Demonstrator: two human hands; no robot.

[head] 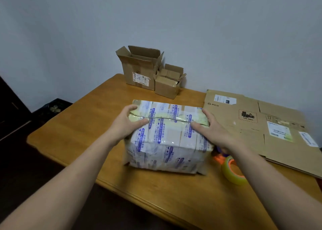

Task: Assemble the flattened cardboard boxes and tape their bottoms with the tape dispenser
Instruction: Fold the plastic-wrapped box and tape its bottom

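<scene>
A cardboard box wrapped in white and blue printed tape stands in the middle of the wooden table, its two flaps meeting in a seam on top. My left hand presses on the left end of the top, thumb along the seam. My right hand presses on the right end, fingers over the edge. An orange tape dispenser with a roll of clear tape lies just right of the box, partly behind my right forearm. Flattened cardboard boxes lie at the right.
Two assembled brown boxes stand open at the table's back edge by the wall, a taller one and a smaller one. The floor left of the table is dark, with a dark bin near the wall.
</scene>
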